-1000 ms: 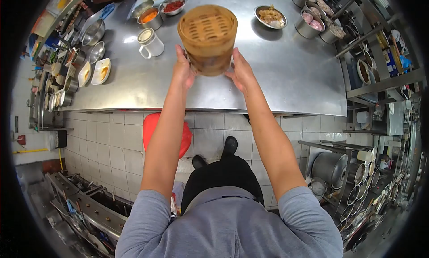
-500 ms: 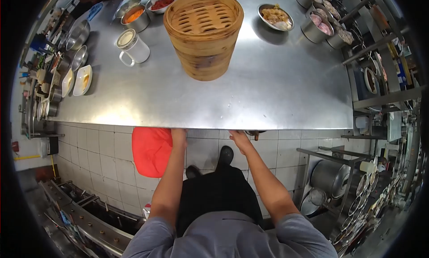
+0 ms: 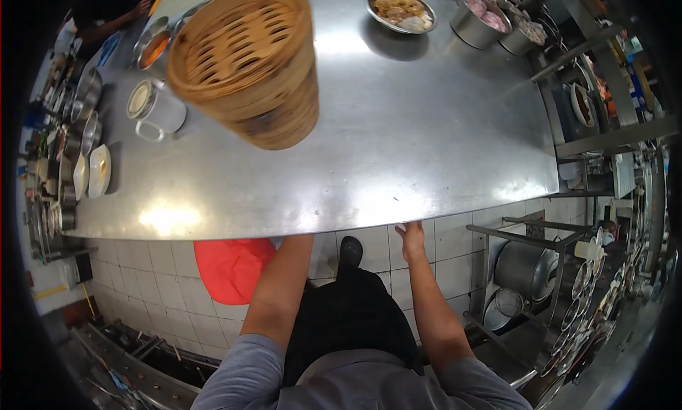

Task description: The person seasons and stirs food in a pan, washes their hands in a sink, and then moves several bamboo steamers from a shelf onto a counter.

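Note:
My left forearm [image 3: 280, 289] reaches under the front edge of the steel table [image 3: 426, 126], and the hand itself is hidden there. Beside that arm hangs a red plastic bag [image 3: 231, 271]; whether the hand touches it cannot be seen. My right hand [image 3: 413, 241] is just below the table edge, fingers apart, with nothing visible in it and its fingertips partly covered by the edge. On the table stands a tall stacked bamboo steamer [image 3: 245, 72] with a slotted top.
A white mug [image 3: 165, 111] and a bowl of orange food [image 3: 153, 51] stand left of the steamer. Farther right are a metal bowl of food [image 3: 401, 12] and several metal pots [image 3: 477, 28]. White dishes [image 3: 100, 170] line the left side. A co-worker's arm [image 3: 121, 25] shows at top left.
The view has turned, so the steamer appears farther left and nearer. My left hand has gone out of sight under the table; my right hand has shifted right along the edge.

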Tool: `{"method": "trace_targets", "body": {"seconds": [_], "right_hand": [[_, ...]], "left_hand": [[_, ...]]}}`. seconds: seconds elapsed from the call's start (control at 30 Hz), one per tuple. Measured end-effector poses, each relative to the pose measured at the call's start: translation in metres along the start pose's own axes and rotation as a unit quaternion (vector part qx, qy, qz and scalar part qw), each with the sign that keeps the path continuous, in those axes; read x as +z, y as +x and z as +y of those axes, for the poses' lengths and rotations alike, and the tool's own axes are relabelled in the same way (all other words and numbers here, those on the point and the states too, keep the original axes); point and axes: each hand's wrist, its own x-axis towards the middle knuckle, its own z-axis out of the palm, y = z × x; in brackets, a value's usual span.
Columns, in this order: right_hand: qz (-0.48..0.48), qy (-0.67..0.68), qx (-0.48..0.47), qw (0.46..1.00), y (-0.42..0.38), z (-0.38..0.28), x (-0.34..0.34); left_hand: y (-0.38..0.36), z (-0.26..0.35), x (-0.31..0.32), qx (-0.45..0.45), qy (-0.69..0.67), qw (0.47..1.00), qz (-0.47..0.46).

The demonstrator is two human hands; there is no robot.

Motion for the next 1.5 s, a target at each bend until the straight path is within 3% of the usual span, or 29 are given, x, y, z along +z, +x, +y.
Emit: {"method": "trace_targets", "body": {"seconds": [0.03,0.07,0.17,0.27,0.47,0.6,0.67,0.77,0.83,0.9,0.93,1.07,1.23,1.3,1.5], "right_hand": [[0.023,0.096,-0.073,0.992,0.005,-0.002,-0.005],[0.003,0.15,-0.072,0.986,0.014,-0.005,-0.006],[-0.049,0.127,-0.119,0.984,0.038,-0.007,0.007],[-0.053,0.218,-0.035,0.974,0.039,-0.016,0.014],[-0.067,0.149,-0.074,0.984,0.027,-0.021,0.012],[-0.054,0.139,-0.032,0.988,0.025,-0.027,0.018],[-0.169,0.19,-0.022,0.967,0.034,-0.022,0.017],[-0.179,0.218,0.044,0.958,0.023,-0.024,0.016],[-0.183,0.19,0.024,0.964,0.01,-0.007,0.009],[-0.188,0.164,0.003,0.968,-0.012,0.008,0.006],[-0.191,0.178,-0.008,0.965,-0.028,0.011,0.007],[-0.199,0.173,-0.005,0.965,-0.092,0.026,-0.001],[-0.167,0.193,0.021,0.967,-0.168,0.065,-0.025],[-0.141,0.163,0.017,0.976,-0.212,0.052,-0.034],[-0.098,0.132,-0.05,0.985,-0.318,-0.049,-0.023]], "left_hand": [[0.003,-0.008,0.005,-0.007,-0.002,1.0,-0.01],[0.004,-0.014,0.008,-0.013,-0.007,1.0,-0.017],[0.007,-0.032,0.015,-0.025,-0.015,0.999,-0.033],[0.01,-0.04,0.018,-0.033,-0.022,0.998,-0.041],[0.01,-0.045,0.014,-0.044,-0.039,0.997,-0.044],[0.004,-0.031,0.006,-0.069,-0.05,0.995,-0.053],[-0.001,-0.025,0.003,-0.09,-0.055,0.992,-0.062],[-0.014,-0.023,0.002,-0.134,-0.052,0.987,-0.076],[-0.032,-0.023,-0.001,-0.152,0.01,0.985,-0.082],[-0.054,-0.028,0.0,-0.146,0.144,0.975,-0.087],[-0.068,-0.03,-0.001,-0.137,0.273,0.948,-0.089],[-0.124,-0.02,-0.013,-0.168,0.225,0.953,-0.112],[-0.213,-0.009,-0.019,-0.203,0.286,0.931,-0.1],[-0.248,-0.005,-0.017,-0.195,0.294,0.929,-0.115],[-0.325,0.065,0.096,-0.175,0.328,0.914,-0.161]]}}
